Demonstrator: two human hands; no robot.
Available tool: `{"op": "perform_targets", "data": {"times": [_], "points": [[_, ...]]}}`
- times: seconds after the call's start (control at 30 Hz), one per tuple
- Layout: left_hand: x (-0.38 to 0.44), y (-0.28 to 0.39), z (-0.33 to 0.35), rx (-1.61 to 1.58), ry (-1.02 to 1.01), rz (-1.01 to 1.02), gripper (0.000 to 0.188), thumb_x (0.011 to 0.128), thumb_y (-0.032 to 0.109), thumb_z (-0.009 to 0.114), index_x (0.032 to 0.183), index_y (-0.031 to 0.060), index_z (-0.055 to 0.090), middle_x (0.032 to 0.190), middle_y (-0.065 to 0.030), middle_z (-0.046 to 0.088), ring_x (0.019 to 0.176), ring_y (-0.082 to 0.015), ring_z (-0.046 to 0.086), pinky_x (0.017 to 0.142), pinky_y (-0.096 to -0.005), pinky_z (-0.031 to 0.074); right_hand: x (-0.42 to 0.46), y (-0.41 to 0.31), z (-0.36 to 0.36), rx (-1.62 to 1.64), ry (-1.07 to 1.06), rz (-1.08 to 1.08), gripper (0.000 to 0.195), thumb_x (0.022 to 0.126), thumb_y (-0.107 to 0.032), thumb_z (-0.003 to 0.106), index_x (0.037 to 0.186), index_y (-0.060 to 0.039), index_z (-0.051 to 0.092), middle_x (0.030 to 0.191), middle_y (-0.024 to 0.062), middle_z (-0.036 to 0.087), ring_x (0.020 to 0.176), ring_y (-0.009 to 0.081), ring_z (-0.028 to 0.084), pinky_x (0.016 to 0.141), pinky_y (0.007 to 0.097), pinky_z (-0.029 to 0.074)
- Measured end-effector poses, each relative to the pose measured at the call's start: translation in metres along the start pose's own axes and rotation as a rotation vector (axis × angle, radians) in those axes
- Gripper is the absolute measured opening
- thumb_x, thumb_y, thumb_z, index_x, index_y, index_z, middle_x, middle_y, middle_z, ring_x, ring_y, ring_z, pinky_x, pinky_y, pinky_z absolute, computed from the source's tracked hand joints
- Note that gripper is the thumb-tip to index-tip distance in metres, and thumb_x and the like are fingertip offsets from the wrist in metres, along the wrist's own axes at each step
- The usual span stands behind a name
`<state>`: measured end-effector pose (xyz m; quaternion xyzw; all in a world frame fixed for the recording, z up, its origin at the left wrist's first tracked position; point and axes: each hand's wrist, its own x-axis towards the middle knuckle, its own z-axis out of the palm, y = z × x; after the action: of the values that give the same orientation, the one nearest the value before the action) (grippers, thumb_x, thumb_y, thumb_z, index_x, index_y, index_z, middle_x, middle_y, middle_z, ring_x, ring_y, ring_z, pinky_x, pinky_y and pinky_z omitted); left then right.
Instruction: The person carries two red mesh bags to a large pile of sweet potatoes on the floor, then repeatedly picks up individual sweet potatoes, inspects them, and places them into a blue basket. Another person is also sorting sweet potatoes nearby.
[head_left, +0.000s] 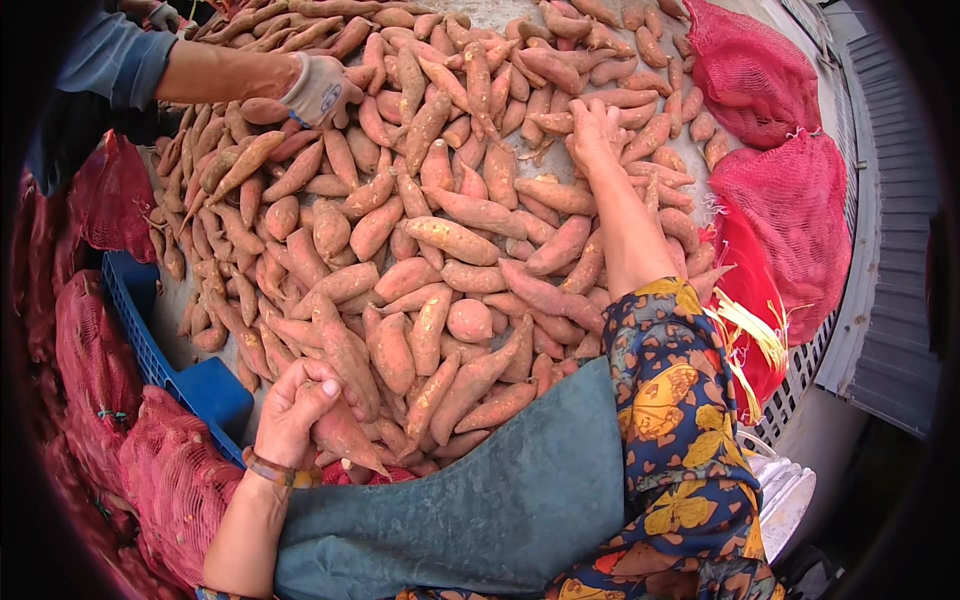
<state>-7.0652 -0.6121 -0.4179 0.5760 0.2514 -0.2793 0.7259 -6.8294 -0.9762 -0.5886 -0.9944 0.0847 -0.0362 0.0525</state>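
Observation:
A wide heap of sweet potatoes (472, 210) with bits of soil on their skins covers the surface before me. My left hand (300, 409) is closed around a reddish sweet potato (346, 439), low at the near edge of the heap, its pointed end hanging down to the right. Farther up and to the right, my right hand (596, 135) reaches over the heap, its fingers around the end of a sweet potato (553, 122); whether it grips it firmly cannot be told. A dark green apron (480, 510) borders the heap nearest me.
A co-worker's gloved hand (322, 90) rests on the heap at upper left. Filled red mesh bags (787, 217) line the right side; others (176, 480) stand at lower left beside a blue plastic crate (180, 386). A white bucket (784, 495) is at lower right.

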Motion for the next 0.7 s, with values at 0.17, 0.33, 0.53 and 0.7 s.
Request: {"op": "perform_targets", "data": {"times": [0.17,0.33,0.53,0.7], "points": [[-0.002,0.002,-0.01,0.019,0.055,0.0,0.008,0.085,0.011,0.055,0.088,0.0057,0.051,0.08,-0.0103,0.059,0.074,-0.0206,0.06,0.068,-0.0322,0.05,-0.047,-0.02,-0.011,1.431,0.232,0.18,0.041,0.072,-0.006,0.069,0.108,-0.0057,0.051,0.097,0.0118,0.057,0.086,0.027,0.056,0.085,0.0407,0.045],[-0.001,0.004,-0.008,0.007,0.037,-0.012,0.007,0.084,0.01,0.055,0.087,0.005,0.051,0.08,-0.0105,0.059,0.074,-0.0203,0.06,0.067,-0.0321,0.05,-0.115,-0.001,-0.044,2.531,-0.271,0.299,0.037,0.078,-0.012,0.056,0.112,-0.0019,0.051,0.11,0.0178,0.056,0.105,0.0321,0.053,0.095,0.0471,0.039],[0.0,0.003,-0.002,-0.027,-0.003,-0.009,0.006,0.083,0.009,0.055,0.085,0.0037,0.052,0.08,-0.0108,0.059,0.073,-0.0204,0.06,0.066,-0.0319,0.05,-0.129,-0.024,-0.047,2.63,-0.47,0.088,0.052,0.058,-0.007,0.056,0.11,-0.0007,0.052,0.114,0.0187,0.054,0.112,0.0382,0.047,0.101,0.0513,0.031],[-0.002,-0.001,-0.007,-0.011,-0.02,0.012,0.011,0.082,0.007,0.054,0.091,0.0019,0.053,0.081,-0.0111,0.059,0.073,-0.021,0.06,0.067,-0.0325,0.05,-0.13,-0.044,-0.054,2.591,-0.519,-0.046,0.054,0.055,-0.002,0.056,0.109,-0.0011,0.051,0.114,0.0183,0.053,0.114,0.0383,0.046,0.103,0.0519,0.029]]}}
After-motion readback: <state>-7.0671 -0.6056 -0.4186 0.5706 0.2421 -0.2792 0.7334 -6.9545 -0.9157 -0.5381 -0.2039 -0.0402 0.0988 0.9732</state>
